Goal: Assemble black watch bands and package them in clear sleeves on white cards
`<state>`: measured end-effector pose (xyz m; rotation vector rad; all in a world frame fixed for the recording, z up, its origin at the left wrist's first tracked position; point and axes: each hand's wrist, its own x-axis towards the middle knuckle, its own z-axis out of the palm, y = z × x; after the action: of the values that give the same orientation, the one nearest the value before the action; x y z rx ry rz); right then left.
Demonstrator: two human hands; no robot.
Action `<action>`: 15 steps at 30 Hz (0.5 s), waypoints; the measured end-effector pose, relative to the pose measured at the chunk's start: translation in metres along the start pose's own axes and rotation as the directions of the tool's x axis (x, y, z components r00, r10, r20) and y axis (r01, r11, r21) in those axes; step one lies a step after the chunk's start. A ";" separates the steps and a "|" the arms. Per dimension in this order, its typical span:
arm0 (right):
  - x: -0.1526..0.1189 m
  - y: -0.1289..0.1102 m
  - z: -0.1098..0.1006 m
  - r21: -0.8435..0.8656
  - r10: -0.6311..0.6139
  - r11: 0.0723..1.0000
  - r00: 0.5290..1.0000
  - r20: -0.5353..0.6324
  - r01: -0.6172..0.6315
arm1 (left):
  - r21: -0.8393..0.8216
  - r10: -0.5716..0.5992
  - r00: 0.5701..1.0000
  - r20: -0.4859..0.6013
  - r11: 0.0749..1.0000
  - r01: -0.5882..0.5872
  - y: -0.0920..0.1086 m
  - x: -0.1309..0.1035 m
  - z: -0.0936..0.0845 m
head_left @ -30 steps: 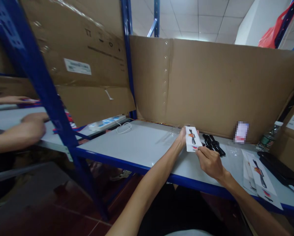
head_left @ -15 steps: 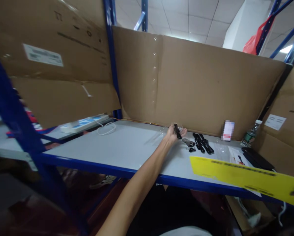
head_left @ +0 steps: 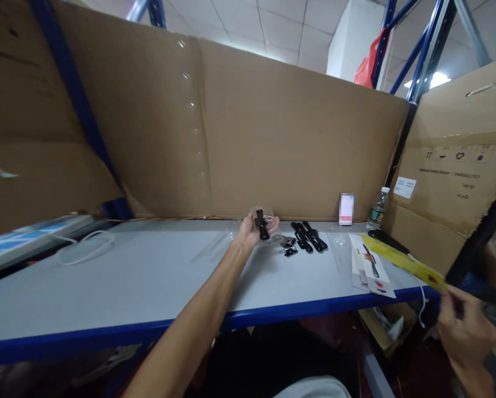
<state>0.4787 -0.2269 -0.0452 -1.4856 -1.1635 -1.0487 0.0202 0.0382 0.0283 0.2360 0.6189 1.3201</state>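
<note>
My left hand (head_left: pixel 248 228) is over the back middle of the grey tabletop (head_left: pixel 148 271), wrapped round black handled pieces (head_left: pixel 262 225) in clear plastic. Just right of it lie small black parts (head_left: pixel 290 247) and several black handles (head_left: pixel 309 237) side by side. At the lower right, past the table's front edge, my right hand (head_left: pixel 465 323) pinches one end of a long yellow strip (head_left: pixel 405 258). The strip slants back over the tabletop, above white cards with a knife picture (head_left: pixel 372 265) and near a dark elongated case (head_left: pixel 386 239).
A phone (head_left: pixel 346 209) leans against the back cardboard (head_left: pixel 273 127), beside a water bottle (head_left: pixel 378 209). On the left are a power strip (head_left: pixel 32 235) and white cable. A blue edge (head_left: pixel 273 316) borders the table. Another person's arm shows at far right.
The view has swung right. My right hand has come into view, and the yellow strip has tilted and moved back from the foreground. My left hand still holds the black pieces.
</note>
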 end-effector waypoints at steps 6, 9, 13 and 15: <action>-0.011 -0.022 0.024 0.239 -0.390 0.913 0.879 0.275 0.330 | -0.012 -0.027 1.000 0.005 1.000 0.027 -0.005 0.000 0.000; -0.009 -0.023 0.024 0.239 -0.369 0.923 0.868 0.331 0.301 | -0.024 -0.022 1.000 0.005 0.999 0.022 -0.007 0.000 0.002; 0.002 -0.062 0.013 0.338 -0.213 0.936 0.922 0.323 0.098 | -0.022 0.002 0.999 0.042 1.000 -0.001 -0.012 -0.005 0.006; 0.007 -0.101 0.011 0.424 -0.127 0.904 0.913 0.387 -0.054 | -0.030 0.007 0.998 0.065 1.000 -0.005 -0.015 -0.007 0.009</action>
<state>0.3819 -0.2049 -0.0236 -1.3569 -1.6033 -0.4586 0.0368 0.0290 0.0298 0.2560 0.5434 1.3209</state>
